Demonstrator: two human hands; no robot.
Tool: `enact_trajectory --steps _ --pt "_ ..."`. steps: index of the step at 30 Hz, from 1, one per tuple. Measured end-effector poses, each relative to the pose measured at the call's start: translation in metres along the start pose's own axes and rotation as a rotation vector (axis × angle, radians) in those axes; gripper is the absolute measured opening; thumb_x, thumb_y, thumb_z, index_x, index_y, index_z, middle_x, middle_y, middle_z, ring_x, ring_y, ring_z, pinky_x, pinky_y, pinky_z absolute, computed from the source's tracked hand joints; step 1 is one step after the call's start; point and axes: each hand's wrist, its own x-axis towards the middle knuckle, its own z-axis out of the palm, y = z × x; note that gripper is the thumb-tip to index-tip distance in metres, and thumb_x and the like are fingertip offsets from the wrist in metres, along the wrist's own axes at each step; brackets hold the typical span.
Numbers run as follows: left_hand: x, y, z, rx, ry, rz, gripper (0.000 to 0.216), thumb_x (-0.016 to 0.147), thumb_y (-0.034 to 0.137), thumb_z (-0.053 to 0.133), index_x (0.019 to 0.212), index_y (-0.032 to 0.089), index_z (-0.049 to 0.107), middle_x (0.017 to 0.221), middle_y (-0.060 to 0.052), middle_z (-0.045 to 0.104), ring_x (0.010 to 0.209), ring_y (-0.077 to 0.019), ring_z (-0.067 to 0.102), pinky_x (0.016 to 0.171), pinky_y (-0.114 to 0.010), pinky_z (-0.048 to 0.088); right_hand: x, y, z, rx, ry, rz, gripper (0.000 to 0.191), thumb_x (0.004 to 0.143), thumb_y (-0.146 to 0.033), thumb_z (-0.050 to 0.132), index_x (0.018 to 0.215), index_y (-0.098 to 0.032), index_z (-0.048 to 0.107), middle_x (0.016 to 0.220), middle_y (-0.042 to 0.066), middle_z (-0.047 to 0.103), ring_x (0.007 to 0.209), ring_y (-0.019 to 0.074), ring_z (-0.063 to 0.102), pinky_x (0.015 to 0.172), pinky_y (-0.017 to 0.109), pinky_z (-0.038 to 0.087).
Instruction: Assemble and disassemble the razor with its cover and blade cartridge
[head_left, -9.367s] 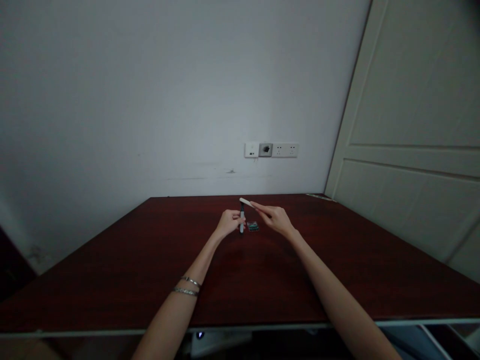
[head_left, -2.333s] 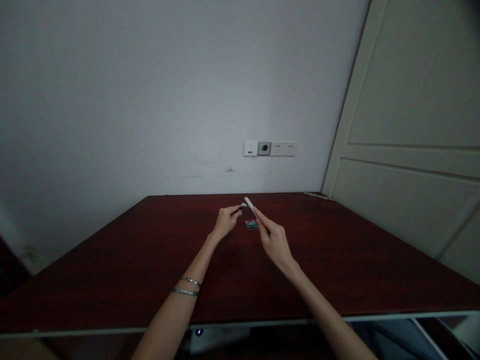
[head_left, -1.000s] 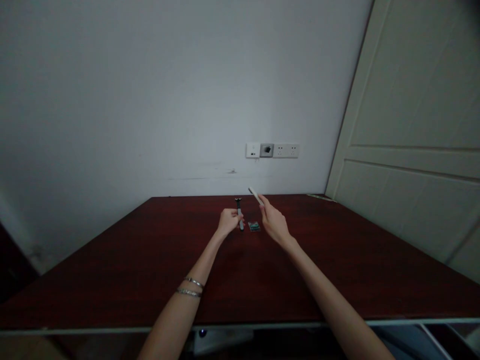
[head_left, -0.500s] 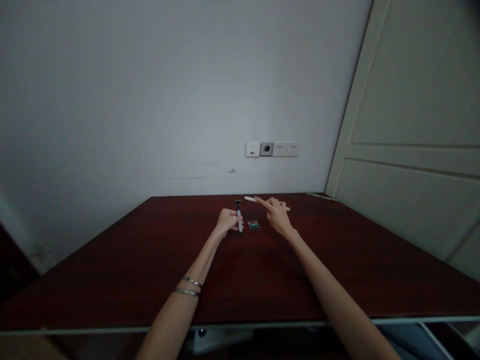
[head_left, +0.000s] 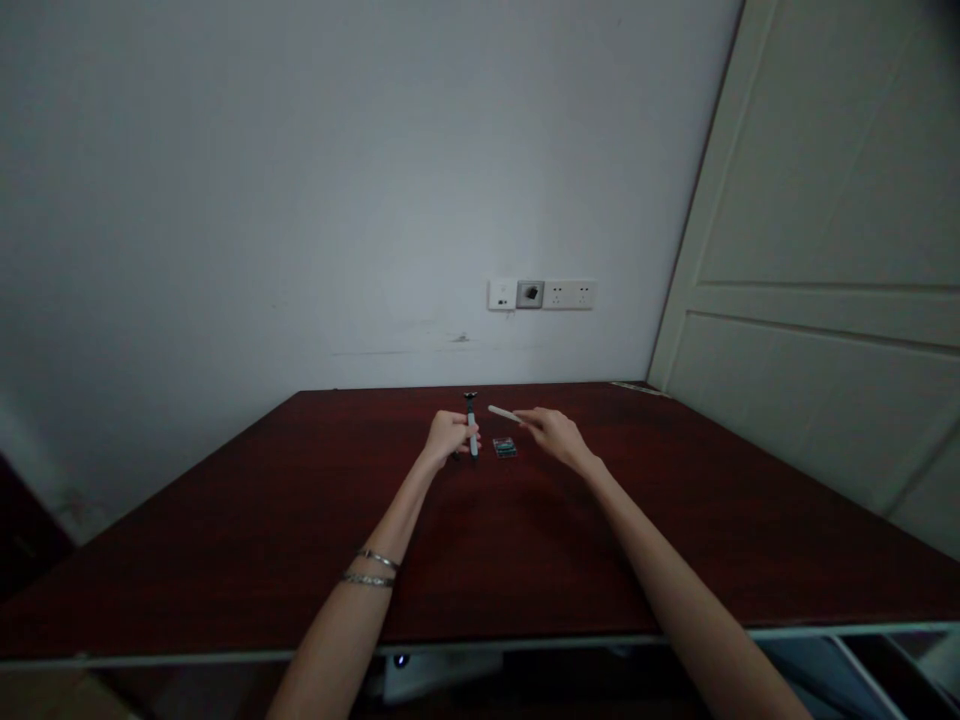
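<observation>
My left hand (head_left: 445,437) is closed around a slim razor-like handle (head_left: 471,432) held upright, its dark head pointing up toward the wall. My right hand (head_left: 553,435) pinches a thin white stick (head_left: 503,413) that points left toward the handle's top without touching it. Between the two hands a small teal cartridge case (head_left: 505,447) lies flat on the dark red table (head_left: 225,540). Two thin bracelets circle my left wrist.
A white wall with a strip of sockets (head_left: 541,294) rises behind the table. A cream panelled door (head_left: 817,280) stands at the right. The table's pale front edge (head_left: 187,655) runs along the bottom, with something white beneath it.
My right hand has swung the white stick down from pointing up-left to lying nearly level and moved it closer to the handle. The left hand keeps the handle upright, shifted slightly left.
</observation>
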Motion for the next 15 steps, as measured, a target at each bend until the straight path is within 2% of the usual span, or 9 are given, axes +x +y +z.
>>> enact_trajectory --steps 5,10,15 --pt "-0.001 0.000 0.000 -0.012 0.009 0.015 0.013 0.072 0.022 0.063 0.069 0.010 0.062 0.060 -0.007 0.066 0.053 -0.0135 0.063 0.047 -0.020 0.049 0.000 0.002 0.006 0.164 -0.055 -0.001 0.030 0.082 -0.026 0.050 0.108 -0.025 0.065 0.098 0.005 0.067 0.087 0.0181 0.060 0.075 0.027 0.044" --pt "-0.003 0.003 0.000 -0.059 -0.029 0.063 0.014 0.071 0.023 0.065 0.069 0.009 0.062 0.063 -0.007 0.067 0.056 -0.0152 0.064 0.049 -0.022 0.051 -0.009 0.006 0.011 0.323 -0.132 -0.146 0.032 0.082 -0.016 0.046 0.106 -0.018 0.066 0.091 0.008 0.067 0.082 0.0158 0.060 0.077 0.029 0.045" --pt "-0.005 0.004 0.002 -0.067 -0.078 0.108 0.015 0.072 0.024 0.064 0.070 0.009 0.062 0.065 -0.007 0.067 0.058 -0.0148 0.065 0.050 -0.021 0.051 -0.027 0.010 0.023 0.438 -0.233 -0.169 0.022 0.078 -0.021 0.055 0.091 -0.018 0.071 0.089 0.008 0.068 0.079 0.0168 0.062 0.076 0.030 0.047"
